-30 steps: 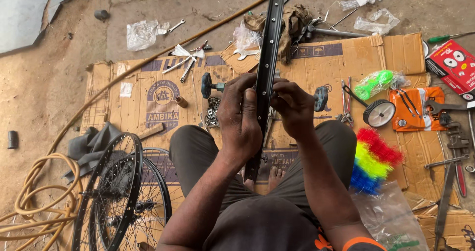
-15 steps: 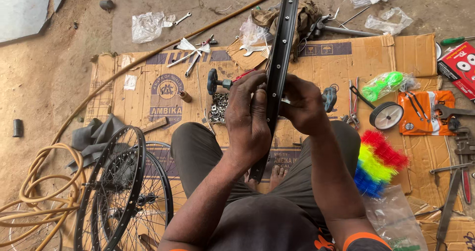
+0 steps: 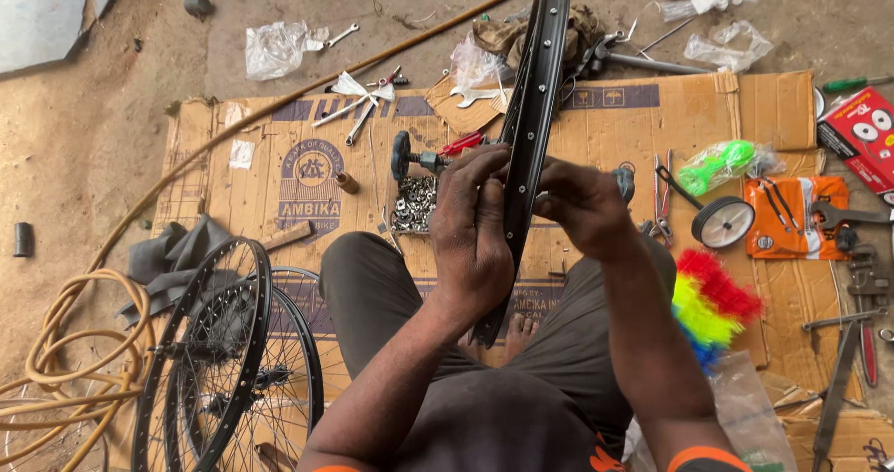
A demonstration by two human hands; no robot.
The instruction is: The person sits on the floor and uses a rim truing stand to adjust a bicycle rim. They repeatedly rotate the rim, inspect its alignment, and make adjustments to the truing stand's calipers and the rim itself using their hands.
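Observation:
A bare black bicycle rim [image 3: 534,100] stands on edge between my knees, running from my lap up to the frame's top. My left hand [image 3: 473,235] wraps around its left side at mid-height. My right hand [image 3: 582,202] pinches the rim's right side at the same height, fingers closed on it. Just beyond my left hand lies a small tray of metal spoke nipples [image 3: 415,202] and a black hub with a red-handled tool [image 3: 430,155].
I sit on flattened cardboard [image 3: 307,174]. Two spoked black wheels [image 3: 219,360] lean at lower left beside a coiled yellow hose [image 3: 65,379]. Spanners, pliers, an orange packet [image 3: 792,216], a small white wheel [image 3: 724,221] and a rainbow duster [image 3: 712,304] lie to the right.
The rim has tilted slightly and shifted right in view as my head moved. Both hands stay on it at about the same height; my right-hand fingers have shifted a little along its edge.

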